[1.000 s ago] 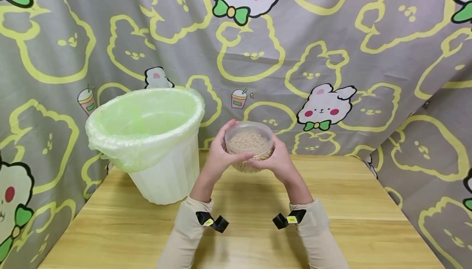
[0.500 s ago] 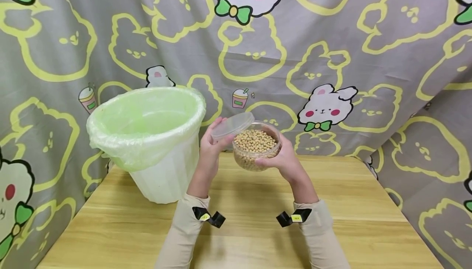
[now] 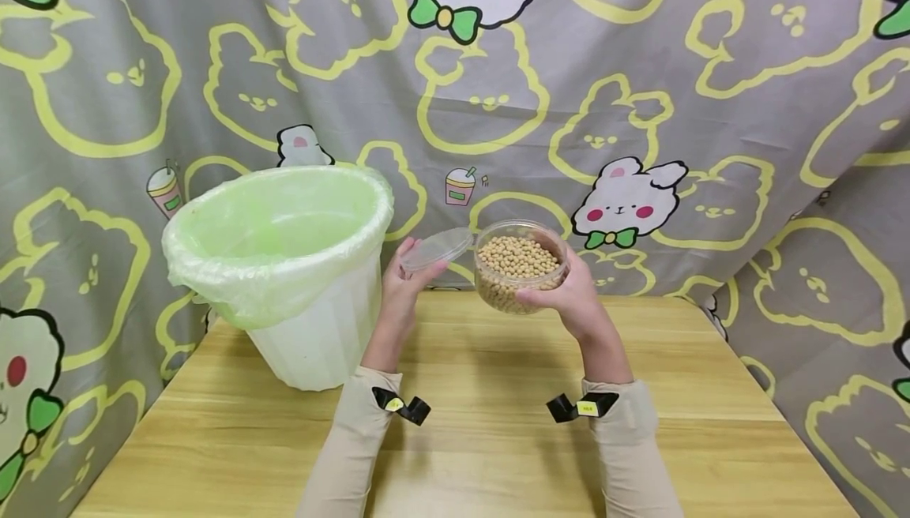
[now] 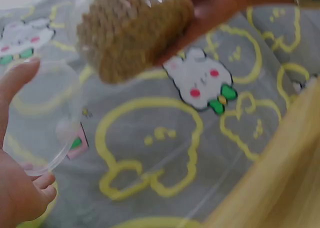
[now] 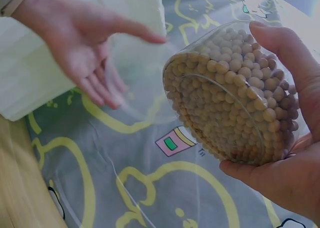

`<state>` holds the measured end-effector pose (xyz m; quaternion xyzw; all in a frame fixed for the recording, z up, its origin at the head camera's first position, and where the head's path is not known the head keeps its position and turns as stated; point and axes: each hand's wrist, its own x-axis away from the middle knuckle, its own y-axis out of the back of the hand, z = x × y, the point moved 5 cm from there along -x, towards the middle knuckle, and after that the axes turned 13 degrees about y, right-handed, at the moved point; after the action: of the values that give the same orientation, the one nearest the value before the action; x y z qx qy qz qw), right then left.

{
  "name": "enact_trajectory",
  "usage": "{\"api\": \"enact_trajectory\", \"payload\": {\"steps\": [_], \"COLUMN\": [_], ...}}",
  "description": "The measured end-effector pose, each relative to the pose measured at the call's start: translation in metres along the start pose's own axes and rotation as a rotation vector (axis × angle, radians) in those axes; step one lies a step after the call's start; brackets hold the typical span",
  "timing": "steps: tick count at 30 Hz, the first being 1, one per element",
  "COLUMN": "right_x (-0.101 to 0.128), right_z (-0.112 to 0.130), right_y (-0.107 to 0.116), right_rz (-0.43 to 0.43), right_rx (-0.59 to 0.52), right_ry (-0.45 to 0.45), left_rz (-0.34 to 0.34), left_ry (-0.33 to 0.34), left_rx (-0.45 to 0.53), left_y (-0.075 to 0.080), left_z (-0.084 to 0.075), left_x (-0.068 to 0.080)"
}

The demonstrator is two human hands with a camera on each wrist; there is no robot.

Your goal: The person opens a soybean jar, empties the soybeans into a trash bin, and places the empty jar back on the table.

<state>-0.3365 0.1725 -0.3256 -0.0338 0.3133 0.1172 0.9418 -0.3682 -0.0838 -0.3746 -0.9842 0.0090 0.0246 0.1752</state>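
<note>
My right hand (image 3: pixel 577 293) grips a clear round plastic jar (image 5: pixel 235 96) by its side, above the table. Soybeans (image 3: pixel 517 257) fill most of it, and its top is uncovered. To the left, my left hand (image 3: pixel 404 285) holds the clear round lid (image 3: pixel 437 249) by its edge, thumb on one side and fingers on the other. The lid is tilted and sits apart from the jar, a small gap between them. In the left wrist view the lid (image 4: pixel 50 113) shows translucent beside the thumb.
A white ribbed bin (image 3: pixel 313 344) stands on the left of the wooden table (image 3: pixel 498 455), lined with a pale green plastic bag (image 3: pixel 270 289) folded over its rim. A grey curtain (image 3: pixel 341 115) with yellow bear outlines hangs close behind the table.
The lid has come off the jar. My left hand has carried it left, while my right hand has moved the jar to the right and slightly up.
</note>
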Motion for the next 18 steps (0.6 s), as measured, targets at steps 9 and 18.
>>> {"api": "enact_trajectory", "payload": {"steps": [9, 18], "right_x": [-0.001, -0.001], "right_z": [-0.001, -0.004], "right_y": [0.008, 0.010], "right_rz": [-0.019, -0.024], "right_rx": [-0.007, -0.011], "right_ry": [0.002, 0.007], "left_rz": [0.078, 0.144], "left_ry": [0.111, 0.149], "left_rx": [-0.361, -0.614], "left_y": [0.007, 0.000], "left_z": [0.042, 0.071], "left_x": [-0.016, -0.016]}}
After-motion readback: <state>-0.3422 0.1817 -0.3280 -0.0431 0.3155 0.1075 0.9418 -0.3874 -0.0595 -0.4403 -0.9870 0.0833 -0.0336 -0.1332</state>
